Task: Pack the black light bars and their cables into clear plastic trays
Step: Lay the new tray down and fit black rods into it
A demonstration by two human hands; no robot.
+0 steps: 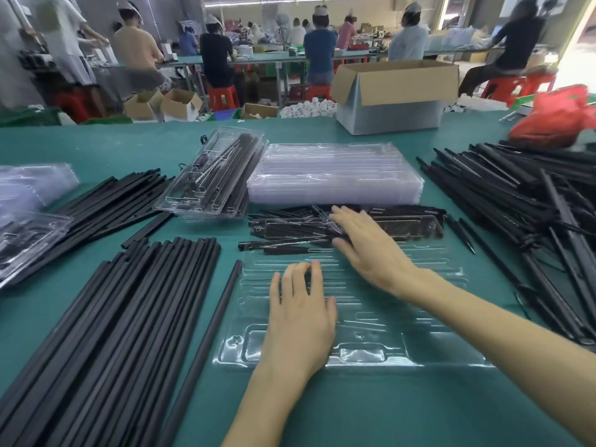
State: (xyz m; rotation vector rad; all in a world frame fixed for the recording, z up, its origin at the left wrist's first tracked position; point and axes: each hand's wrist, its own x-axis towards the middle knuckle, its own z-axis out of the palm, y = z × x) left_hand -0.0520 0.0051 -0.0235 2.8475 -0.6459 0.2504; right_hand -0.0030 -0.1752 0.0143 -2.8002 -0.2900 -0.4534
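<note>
An empty clear plastic tray (419, 324) lies on the green table right in front of me. My left hand (300, 314) rests flat on the tray's left half with its fingers spread. My right hand (364, 250) reaches past the tray's far edge, fingers extended onto a small pile of short black bars and cables (290, 233). Whether it grips one I cannot tell. A stack of empty clear trays (335, 172) stands behind that pile. Long black light bars (122, 317) lie in a bundle at the left.
A packed tray stack (209, 182) sits left of centre on more bars. A big heap of black bars (522, 201) fills the right side. More trays (29, 201) lie far left. A cardboard box (393, 95) and red bag (558, 117) stand at the back.
</note>
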